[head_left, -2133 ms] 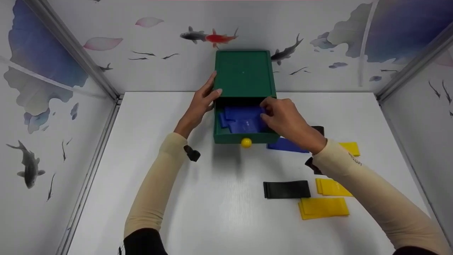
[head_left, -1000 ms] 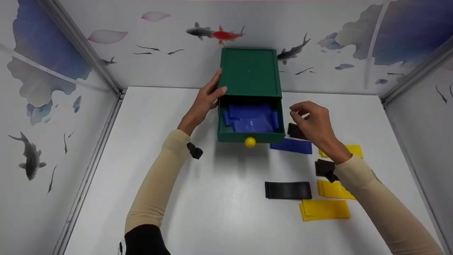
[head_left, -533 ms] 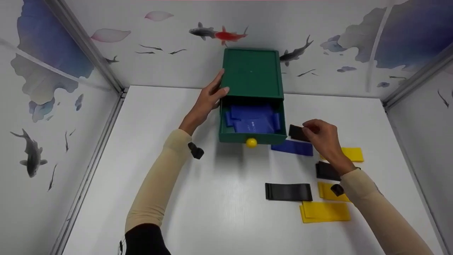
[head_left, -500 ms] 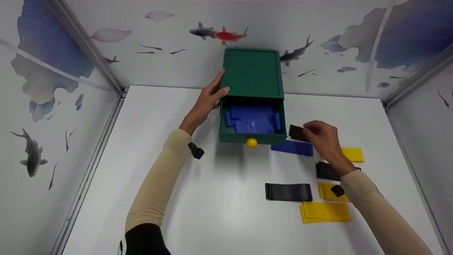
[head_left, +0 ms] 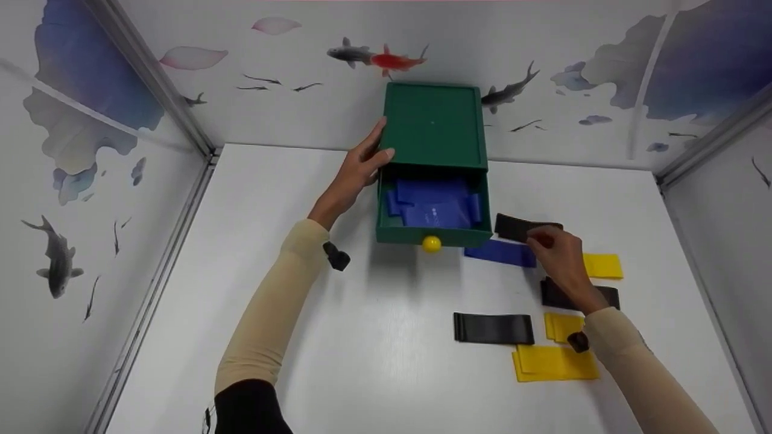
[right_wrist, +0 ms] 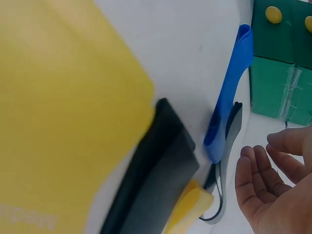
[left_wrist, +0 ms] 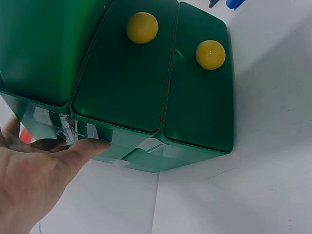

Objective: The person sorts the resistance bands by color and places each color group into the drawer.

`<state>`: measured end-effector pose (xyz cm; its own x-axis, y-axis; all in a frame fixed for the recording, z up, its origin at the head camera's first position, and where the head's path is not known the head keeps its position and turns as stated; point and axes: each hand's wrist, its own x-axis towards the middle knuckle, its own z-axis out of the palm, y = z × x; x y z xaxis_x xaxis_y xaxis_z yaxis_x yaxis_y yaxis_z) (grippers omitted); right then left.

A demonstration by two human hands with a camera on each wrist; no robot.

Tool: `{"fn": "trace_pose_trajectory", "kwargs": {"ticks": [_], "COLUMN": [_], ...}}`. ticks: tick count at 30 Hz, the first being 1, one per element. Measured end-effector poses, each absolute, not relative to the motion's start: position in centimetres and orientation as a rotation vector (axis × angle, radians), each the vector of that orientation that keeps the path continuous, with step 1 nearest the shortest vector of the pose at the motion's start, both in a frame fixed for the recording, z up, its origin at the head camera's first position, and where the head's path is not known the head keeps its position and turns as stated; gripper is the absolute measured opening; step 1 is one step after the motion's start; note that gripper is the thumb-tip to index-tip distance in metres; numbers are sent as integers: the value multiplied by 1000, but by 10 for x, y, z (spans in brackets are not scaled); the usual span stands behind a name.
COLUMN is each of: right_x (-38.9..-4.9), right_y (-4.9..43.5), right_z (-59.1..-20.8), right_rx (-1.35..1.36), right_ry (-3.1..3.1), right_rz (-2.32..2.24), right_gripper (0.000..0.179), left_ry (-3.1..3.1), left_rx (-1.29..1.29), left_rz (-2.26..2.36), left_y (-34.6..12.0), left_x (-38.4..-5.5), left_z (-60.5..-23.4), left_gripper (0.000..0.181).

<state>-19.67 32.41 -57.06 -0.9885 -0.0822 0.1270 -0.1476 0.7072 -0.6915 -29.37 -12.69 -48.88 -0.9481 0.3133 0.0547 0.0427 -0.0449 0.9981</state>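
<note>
A green drawer cabinet [head_left: 435,123] stands at the back of the table, its top drawer [head_left: 398,235] pulled out. Several folded blue resistance bands [head_left: 434,211] lie inside. My left hand [head_left: 353,175] rests along the cabinet's left side, thumb near the front edge; the left wrist view shows two lower drawers with yellow knobs [left_wrist: 210,54]. Right of the drawer, my right hand [head_left: 561,253] hovers with loosely curled fingers and nothing in them, as the right wrist view confirms. Nearest to it are a black band [head_left: 512,227] and a blue band [head_left: 499,252].
More folded bands lie on the white table's right side: a black one [head_left: 494,328] towards the middle, another black one [head_left: 558,294] under the right wrist, and yellow ones [head_left: 603,266] [head_left: 558,363]. Printed white walls [head_left: 289,114] enclose the table behind and at both sides.
My right hand has left the drawer's right edge and moved right and towards me, over the bands. A rolled blue band shows where it was. The left hand stays against the cabinet.
</note>
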Motion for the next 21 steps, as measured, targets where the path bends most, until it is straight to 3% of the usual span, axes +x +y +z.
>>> {"fn": "trace_pose_trajectory", "kwargs": {"ticks": [21], "right_x": [-190], "right_y": [334], "right_z": [-582], "right_rx": [87], "right_ry": [-2954], "right_rz": [1092], "right_gripper": [26], "left_ry": [2042], "left_rx": [383], "left_rz": [2103], "left_y": [-126], "left_x": [-295], "left_z": [-490], "left_gripper": [74]}}
